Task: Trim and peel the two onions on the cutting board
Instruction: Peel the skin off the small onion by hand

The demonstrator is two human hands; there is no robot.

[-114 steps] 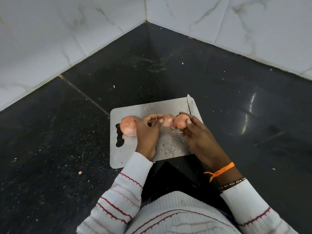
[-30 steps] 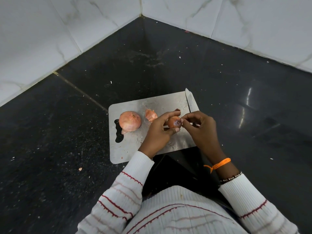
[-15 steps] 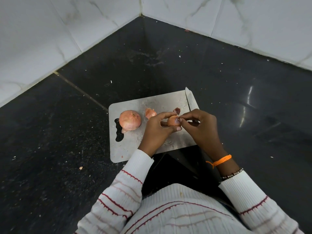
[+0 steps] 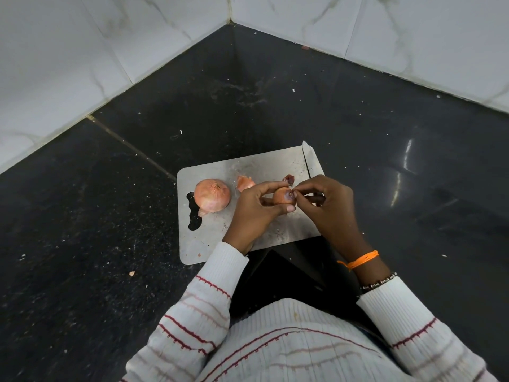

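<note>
Gripping small onion (image 4: 283, 195) — left hand (image 4: 254, 213); right hand (image 4: 327, 208) pinches skin.

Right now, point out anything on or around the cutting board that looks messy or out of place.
Two loose onion scraps lie on the cutting board: a papery peel beside the whole onion and a small dark trimmed end near the knife. One stray peel fleck sits on the dark counter off the board's near-left corner. Nothing else stands out.

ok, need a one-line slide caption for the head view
Left hand holds a small onion over the steel cutting board while right hand picks at its skin; larger onion unpeeled.
</note>
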